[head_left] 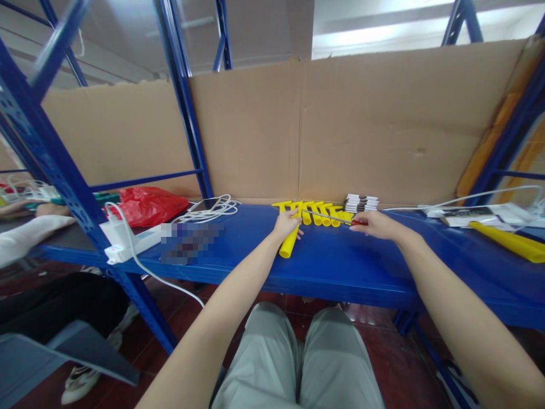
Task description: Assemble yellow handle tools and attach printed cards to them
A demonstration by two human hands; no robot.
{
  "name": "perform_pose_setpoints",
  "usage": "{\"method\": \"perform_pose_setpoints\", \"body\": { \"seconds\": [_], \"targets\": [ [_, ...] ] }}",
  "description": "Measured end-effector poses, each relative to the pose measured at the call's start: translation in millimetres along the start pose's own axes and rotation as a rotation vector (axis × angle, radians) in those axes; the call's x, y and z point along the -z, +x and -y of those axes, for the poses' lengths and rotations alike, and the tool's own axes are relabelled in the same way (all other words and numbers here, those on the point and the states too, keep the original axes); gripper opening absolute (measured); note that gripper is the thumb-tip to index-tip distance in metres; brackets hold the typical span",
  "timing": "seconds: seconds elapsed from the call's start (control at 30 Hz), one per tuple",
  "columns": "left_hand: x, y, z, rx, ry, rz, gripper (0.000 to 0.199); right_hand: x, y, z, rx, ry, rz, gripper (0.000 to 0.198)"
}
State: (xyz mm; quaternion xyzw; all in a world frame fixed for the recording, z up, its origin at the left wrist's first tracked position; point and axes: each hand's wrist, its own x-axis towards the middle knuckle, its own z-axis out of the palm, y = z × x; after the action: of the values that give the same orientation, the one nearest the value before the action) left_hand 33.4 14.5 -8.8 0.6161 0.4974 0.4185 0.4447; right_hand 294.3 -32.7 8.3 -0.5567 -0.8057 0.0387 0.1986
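My left hand is closed around a yellow plastic tube-like piece, its round end pointing down toward the front edge of the blue shelf. In my right hand is a screwdriver with a red handle. Its long thin shaft runs leftward to the piece in my left hand; the exact contact at the tip is too small to make out. Behind and between my hands, several like yellow pieces lie in a row. Beyond my right hand sit stacked small white-and-black items.
A red plastic bag, coiled white cable and white power strip lie to the left. Another yellow piece rests at far right near cables. A cardboard sheet backs the blue shelf. A co-worker's arm shows at far left.
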Motion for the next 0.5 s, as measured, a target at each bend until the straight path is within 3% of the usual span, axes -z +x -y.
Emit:
{"method": "perform_pose_setpoints", "body": {
  "seconds": [0.13,0.37,0.5],
  "targets": [
    [0.0,-1.9,-2.2,0.017,0.002,0.007,0.059,0.0,1.0,1.0,-0.02,-0.019,-0.001,0.027],
    [-0.8,-4.2,-2.9,0.005,-0.015,0.003,0.057,-8.7,5.4,-9.8,-0.056,-0.06,-0.138,0.022],
    [-0.4,-0.9,0.6,-0.002,-0.006,0.005,0.058,-8.1,4.2,-6.0,-0.036,-0.092,-0.124,0.021]
  ]
}}
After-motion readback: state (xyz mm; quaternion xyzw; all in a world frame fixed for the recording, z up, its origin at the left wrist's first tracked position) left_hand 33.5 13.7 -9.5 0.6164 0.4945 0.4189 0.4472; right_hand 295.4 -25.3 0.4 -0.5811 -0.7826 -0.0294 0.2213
